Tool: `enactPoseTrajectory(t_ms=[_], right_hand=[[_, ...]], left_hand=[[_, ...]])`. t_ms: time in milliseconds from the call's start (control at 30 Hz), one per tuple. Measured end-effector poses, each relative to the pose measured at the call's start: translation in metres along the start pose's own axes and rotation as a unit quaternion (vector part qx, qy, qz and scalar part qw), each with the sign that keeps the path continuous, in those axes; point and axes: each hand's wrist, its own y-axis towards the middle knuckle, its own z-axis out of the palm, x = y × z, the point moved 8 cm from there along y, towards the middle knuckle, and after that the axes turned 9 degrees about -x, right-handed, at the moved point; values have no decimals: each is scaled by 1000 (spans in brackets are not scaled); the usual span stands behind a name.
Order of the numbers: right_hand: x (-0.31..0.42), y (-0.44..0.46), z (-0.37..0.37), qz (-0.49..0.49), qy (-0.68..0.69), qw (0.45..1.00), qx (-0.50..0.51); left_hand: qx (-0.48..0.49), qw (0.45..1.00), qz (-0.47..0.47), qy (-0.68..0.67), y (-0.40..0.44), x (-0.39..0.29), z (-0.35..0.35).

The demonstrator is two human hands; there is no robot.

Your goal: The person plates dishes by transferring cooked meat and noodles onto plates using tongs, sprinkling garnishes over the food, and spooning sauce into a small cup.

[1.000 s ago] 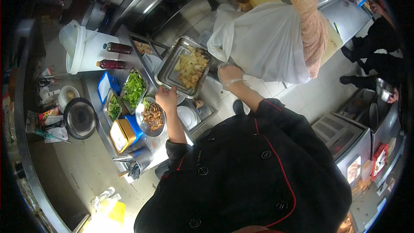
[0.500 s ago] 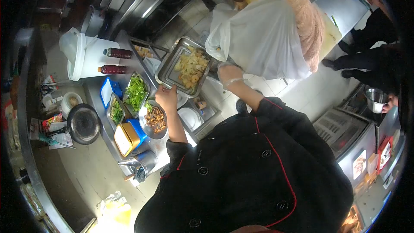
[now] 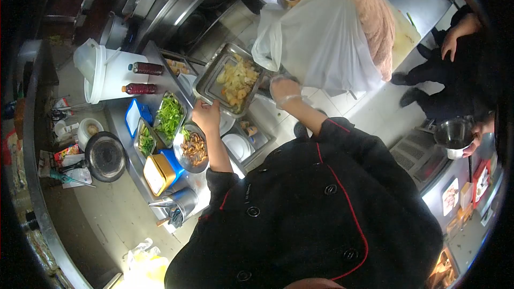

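Observation:
A metal tray [image 3: 208, 86] with pale, cooked-looking food [image 3: 237, 81] in it is held up in front of me. My left hand [image 3: 206, 118] grips its near left edge, thumb at the rim. At its right side is my right hand [image 3: 286, 92], in a clear plastic glove, its fingers curled by the tray's edge; what they hold is hidden. Below my left hand, on the metal counter, are a bowl of sliced brown food [image 3: 194, 149] and a tray of green leaves [image 3: 170, 118].
Right of the tray stands a person in a white plastic apron [image 3: 321, 43] with a fuzzy pink sleeve [image 3: 377, 32]. Another person's hand holds a metal pot [image 3: 454, 134] at the far right. Two red bottles [image 3: 147, 68] and a white bucket [image 3: 115, 72] stand left, near a black pan [image 3: 105, 156].
My hands and the tray have barely moved. The aproned person has shifted slightly left. At the far right, the metal pot has moved left and down, and another hand has come into view.

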Motion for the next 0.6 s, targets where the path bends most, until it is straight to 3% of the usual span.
enactPoseTrajectory(t_ms=[133, 267, 467, 567, 600], right_hand=[[8, -8, -12, 4, -3, 1000, -15], [10, -3, -15, -12, -6, 1000, -14], [8, -4, -26, -13, -29, 999, -16], [6, -10, -35, -19, -46, 998, -29], [5, -14, -39, -21, -48, 998, -38]], left_hand=[[-14, 993, 99, 56, -3, 10, 11], [-16, 999, -2, -34, 0, 16, 12], [73, 996, -43, 22, -28, 57, 33], [156, 979, -116, -65, -52, 81, 44], [157, 960, -174, -152, -64, 93, 49]])
